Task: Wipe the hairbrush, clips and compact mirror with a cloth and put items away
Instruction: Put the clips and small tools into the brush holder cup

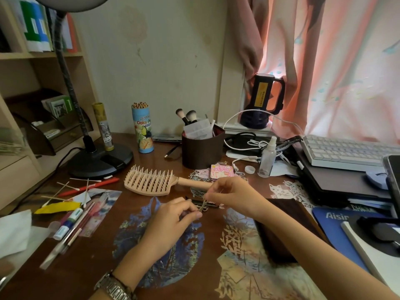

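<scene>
Both hands (194, 204) pinching a small clip (203, 206), hairbrush (151, 182) behind

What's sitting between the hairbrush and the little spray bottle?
In the head view, a small pink square case, probably the compact mirror, lies between the hairbrush and the spray bottle.

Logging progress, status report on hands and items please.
Both hands, left hand and right hand, pinch a small clip. Hairbrush lies behind. No cloth seen.
</scene>
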`<action>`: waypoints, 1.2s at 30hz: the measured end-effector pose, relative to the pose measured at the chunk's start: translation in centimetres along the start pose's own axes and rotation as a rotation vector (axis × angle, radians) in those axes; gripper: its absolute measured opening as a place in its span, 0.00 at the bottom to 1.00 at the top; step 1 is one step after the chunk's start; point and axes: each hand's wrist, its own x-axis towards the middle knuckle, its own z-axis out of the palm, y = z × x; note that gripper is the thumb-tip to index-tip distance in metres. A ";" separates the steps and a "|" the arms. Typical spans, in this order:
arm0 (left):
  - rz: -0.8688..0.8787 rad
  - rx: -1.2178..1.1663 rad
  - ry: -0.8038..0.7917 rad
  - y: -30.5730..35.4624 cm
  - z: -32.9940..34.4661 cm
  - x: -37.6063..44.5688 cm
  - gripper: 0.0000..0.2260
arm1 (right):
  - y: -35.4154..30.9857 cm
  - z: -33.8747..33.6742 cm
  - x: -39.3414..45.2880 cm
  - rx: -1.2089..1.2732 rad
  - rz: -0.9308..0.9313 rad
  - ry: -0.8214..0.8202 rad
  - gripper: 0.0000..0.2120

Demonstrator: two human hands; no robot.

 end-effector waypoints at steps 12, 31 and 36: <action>-0.004 -0.011 0.037 -0.2 0.1 0.1 0.05 | 0.3 -0.1 0.4 0.028 -0.013 -0.018 0.07; -0.041 0.404 0.051 -1.9 -1.2 0.3 0.09 | -1.2 -5.5 4.7 -0.021 -0.049 0.102 0.04; -0.054 0.424 0.001 -2.2 -1.1 1.0 0.11 | -1.2 -7.3 7.7 -0.176 -0.128 0.193 0.06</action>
